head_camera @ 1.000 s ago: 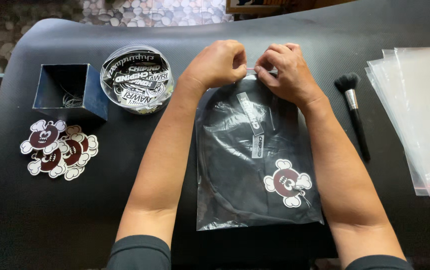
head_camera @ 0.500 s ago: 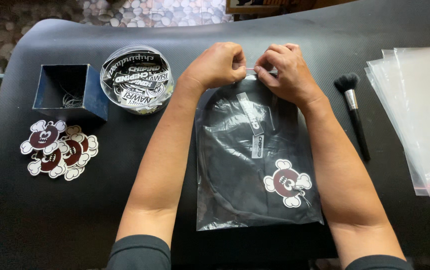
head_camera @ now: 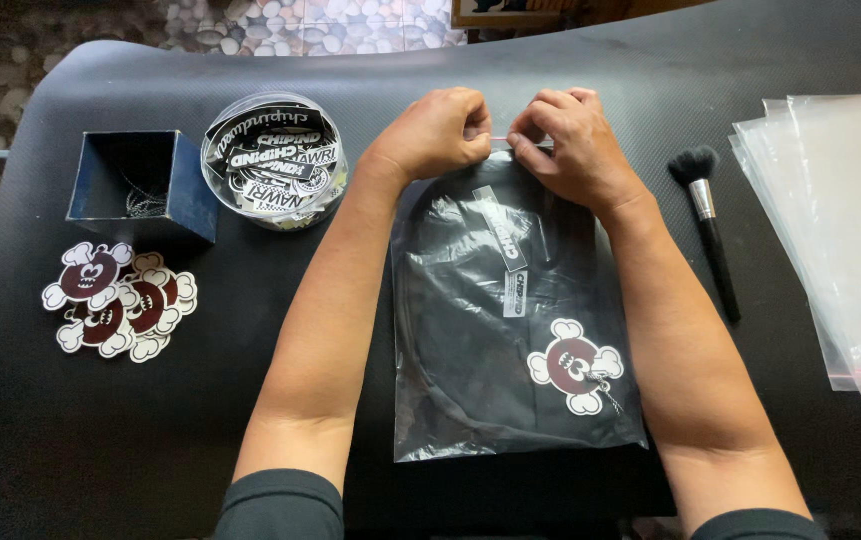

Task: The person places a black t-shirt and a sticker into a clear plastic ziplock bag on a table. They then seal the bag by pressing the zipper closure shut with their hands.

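Note:
A clear plastic bag (head_camera: 480,390) lies on the black table between my forearms, holding a folded black garment with a maroon-and-white cartoon tag (head_camera: 575,365). My left hand (head_camera: 435,130) pinches the bag's far top edge with curled fingers. My right hand (head_camera: 565,140) pinches the same edge just to the right. The two hands almost touch over the bag's mouth.
A round clear tub of black-and-white stickers (head_camera: 272,160) and an open dark blue box (head_camera: 140,190) stand at the far left. Several cartoon cutouts (head_camera: 120,300) lie below them. A black brush (head_camera: 705,225) lies right of my arm, beside a stack of clear bags (head_camera: 840,240).

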